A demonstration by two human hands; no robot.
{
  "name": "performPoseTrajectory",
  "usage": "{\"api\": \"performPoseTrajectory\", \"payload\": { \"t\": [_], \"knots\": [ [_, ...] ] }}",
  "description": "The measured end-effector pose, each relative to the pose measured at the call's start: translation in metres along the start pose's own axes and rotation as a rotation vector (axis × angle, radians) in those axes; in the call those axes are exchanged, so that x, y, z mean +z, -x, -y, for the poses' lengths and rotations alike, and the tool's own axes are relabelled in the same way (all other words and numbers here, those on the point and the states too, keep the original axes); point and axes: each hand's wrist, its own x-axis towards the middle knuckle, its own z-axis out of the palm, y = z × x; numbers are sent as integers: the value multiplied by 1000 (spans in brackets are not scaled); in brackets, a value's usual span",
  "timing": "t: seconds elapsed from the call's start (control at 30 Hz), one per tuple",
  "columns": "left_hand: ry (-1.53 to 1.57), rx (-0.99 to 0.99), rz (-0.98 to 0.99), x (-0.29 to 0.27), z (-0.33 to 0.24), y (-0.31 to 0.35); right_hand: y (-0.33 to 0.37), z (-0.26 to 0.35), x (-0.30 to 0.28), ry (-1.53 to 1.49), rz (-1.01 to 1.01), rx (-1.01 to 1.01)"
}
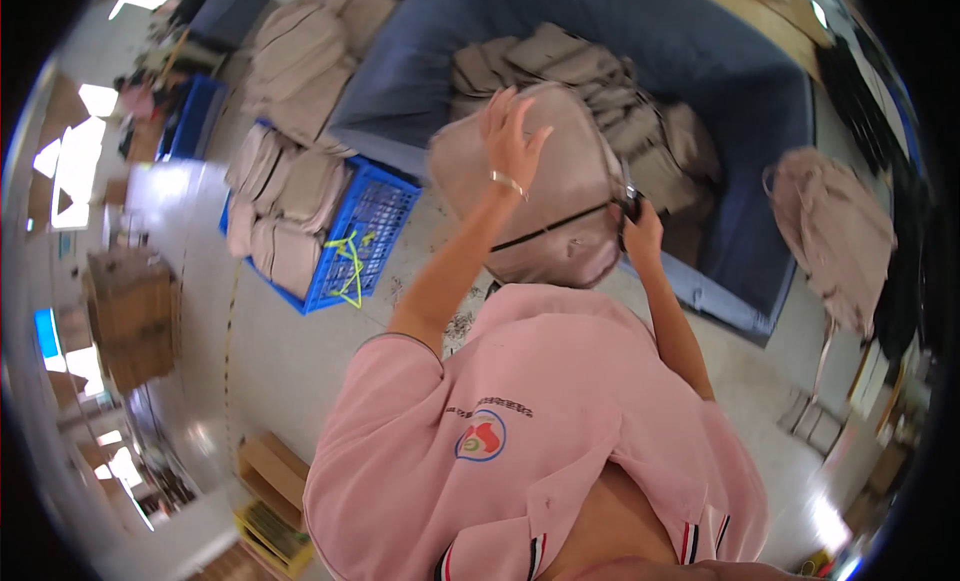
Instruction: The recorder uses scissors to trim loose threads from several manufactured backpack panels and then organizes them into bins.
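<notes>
A beige-pink backpack [545, 196] with a dark zipper line across it is in front of me, at the near side of a big blue-grey bin. My left hand [513, 141] is open, fingers spread, over its upper face; I cannot tell how firmly it touches. At the bag's right edge, my right hand [643, 233] is closed around a small black-handled tool [631, 203] with a shiny metal tip. The tool's exact kind is too small to make out. Part of the bag's lower edge is hidden by my shirt.
The padded blue-grey bin [755, 111] holds several similar bags [580, 66]. To the left stands a blue plastic crate [375, 216] with stacked bags and a yellow-green strap [347, 266]. Another bag [832, 231] is propped on a stand at right. Cardboard boxes [133, 316] are farther left.
</notes>
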Motion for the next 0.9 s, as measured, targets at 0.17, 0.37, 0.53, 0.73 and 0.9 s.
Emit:
{"api": "performPoseTrajectory", "payload": {
  "t": [0.17,0.37,0.53,0.73,0.9],
  "knots": [
    [-70,-1032,-165,-67,58,155,-5,-5,4,-35,-50,-94],
    [933,-1447,-146,-87,50,194,11,47,22,-40,26,-180],
    [1032,-1407,-423,-158,115,153,22,138,55,-126,129,-389],
    [999,-1133,-807,-302,204,146,53,266,172,-173,324,-463],
    [789,-1058,-1035,-436,272,166,89,370,289,-262,622,-562]
  ]
}}
